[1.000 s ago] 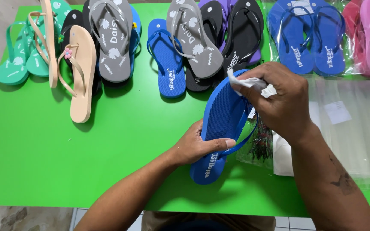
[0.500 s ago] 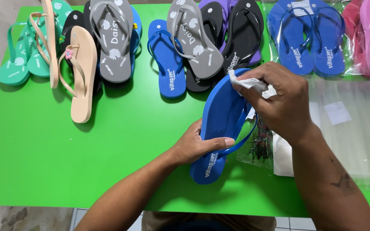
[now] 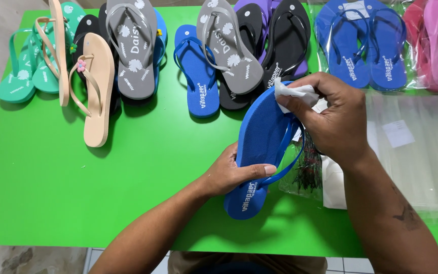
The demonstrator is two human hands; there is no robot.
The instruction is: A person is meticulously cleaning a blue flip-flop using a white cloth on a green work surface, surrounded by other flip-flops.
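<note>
My left hand (image 3: 229,172) grips the blue flip-flop (image 3: 262,147) at its waist, thumb across the footbed, tilting it up off the green table (image 3: 51,182). My right hand (image 3: 335,119) pinches a white cloth (image 3: 292,93) against the toe end. I'd judge short, firm strokes work best while the left holds steady. Just under my right wrist lies a clear bag (image 3: 307,175) with something dark inside. Beyond my right hand, a clear packet (image 3: 363,45) holds a blue pair.
</note>
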